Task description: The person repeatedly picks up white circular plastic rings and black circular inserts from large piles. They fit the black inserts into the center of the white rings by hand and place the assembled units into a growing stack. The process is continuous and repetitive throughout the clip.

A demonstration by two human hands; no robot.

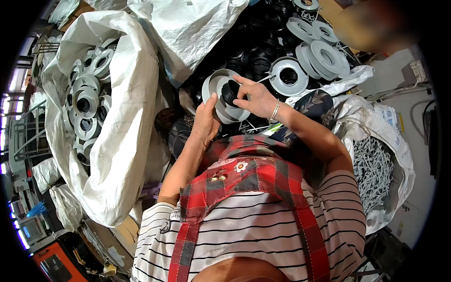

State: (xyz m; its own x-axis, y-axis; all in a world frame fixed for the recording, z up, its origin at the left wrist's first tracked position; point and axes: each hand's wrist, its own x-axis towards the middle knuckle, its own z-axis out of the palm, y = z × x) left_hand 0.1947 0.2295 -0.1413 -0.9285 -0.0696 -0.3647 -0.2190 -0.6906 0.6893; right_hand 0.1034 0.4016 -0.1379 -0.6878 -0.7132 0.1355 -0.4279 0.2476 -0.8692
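Observation:
Above my lap, my left hand grips the rim of a grey plastic flanged ring, thumb on its near edge. Fingers of my right hand pinch a black rubber ring at the middle of the grey piece. A bracelet circles my right wrist. Just beyond my right hand lies another grey flanged ring, with a pale thin stick beside it. Behind both hands spreads a heap of black rings. How far the black ring sits inside the grey one, I cannot tell.
On the left stands a large white woven sack holding grey rings with black centres. Several loose grey rings are piled at the far right. A second sack holds many thin grey sticks. White sacking lies at the back.

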